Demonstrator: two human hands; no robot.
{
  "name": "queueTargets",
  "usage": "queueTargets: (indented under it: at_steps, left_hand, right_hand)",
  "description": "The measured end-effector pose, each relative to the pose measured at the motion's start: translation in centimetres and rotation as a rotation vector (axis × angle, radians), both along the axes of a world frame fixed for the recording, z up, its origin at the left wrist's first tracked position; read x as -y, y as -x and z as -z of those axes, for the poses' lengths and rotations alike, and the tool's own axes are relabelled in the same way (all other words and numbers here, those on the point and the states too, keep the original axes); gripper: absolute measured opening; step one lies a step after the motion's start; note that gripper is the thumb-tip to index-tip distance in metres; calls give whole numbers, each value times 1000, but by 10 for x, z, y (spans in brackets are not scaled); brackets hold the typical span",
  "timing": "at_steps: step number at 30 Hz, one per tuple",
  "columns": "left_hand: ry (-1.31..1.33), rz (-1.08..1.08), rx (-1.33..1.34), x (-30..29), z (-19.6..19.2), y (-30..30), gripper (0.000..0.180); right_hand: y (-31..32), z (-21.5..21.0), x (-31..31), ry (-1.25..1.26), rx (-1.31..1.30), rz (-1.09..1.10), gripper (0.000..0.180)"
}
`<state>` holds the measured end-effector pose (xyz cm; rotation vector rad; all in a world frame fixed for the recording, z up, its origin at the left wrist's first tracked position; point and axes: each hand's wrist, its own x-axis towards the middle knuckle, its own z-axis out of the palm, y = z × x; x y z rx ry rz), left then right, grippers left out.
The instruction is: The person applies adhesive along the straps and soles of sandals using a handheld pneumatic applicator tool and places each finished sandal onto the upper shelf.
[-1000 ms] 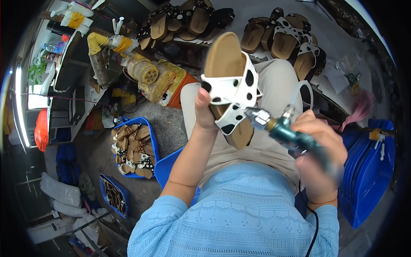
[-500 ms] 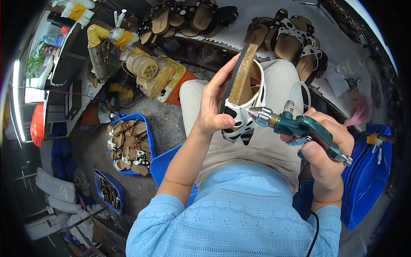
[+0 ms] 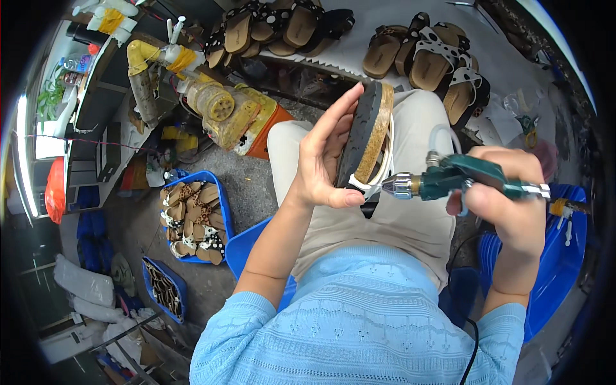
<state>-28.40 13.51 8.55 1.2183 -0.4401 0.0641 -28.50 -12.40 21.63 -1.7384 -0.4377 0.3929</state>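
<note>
Over my lap, my left hand (image 3: 326, 154) grips a sandal (image 3: 371, 135), fingers behind its dark outsole and thumb by the white strap. The sandal is tilted on edge, so its cork-coloured side faces my right. My right hand (image 3: 504, 192) is closed around a green spray gun (image 3: 455, 176) with a silver nozzle. That nozzle points left at the sandal's lower strap, very near it; I cannot tell whether they touch. A clear hose rises from the gun's top. Most of the straps are hidden behind the sole.
Sandals (image 3: 301, 27) stand in groups on a white-covered bench (image 3: 359, 51) ahead. To the left are a yellow-and-orange machine (image 3: 234, 115), a blue basket (image 3: 226, 208) of straps and sandals, and a smaller blue bin (image 3: 181, 301). Stacked blue baskets (image 3: 558, 256) stand at right.
The sandal has turned so that its dark outsole shows more and its strap opening less. My right hand and the spray gun have shifted right and levelled out.
</note>
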Motion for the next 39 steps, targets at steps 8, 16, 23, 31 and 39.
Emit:
queueTargets:
  at_steps: [8,16,23,31,39]
  left_hand:
    - [459,53,-312,-15,2,-9,110]
    - [563,524,-62,-49,-185,-148,92]
    - [96,-201,-315,-97,-235,-245,51]
    - [-646,-881,-125,-128,-263,-305,35]
    - [-732,-907,1157,10,-124,-184,2]
  right_hand:
    - [-10,17,24,-431,-141,117,28]
    - [-2,29,46,-643,-148,236,38]
    - [10,55,73,-811,-167,302,36]
    - [-8,78,72,-849,-286,307,36]
    - [-15,119,88,-956,-352,406,38]
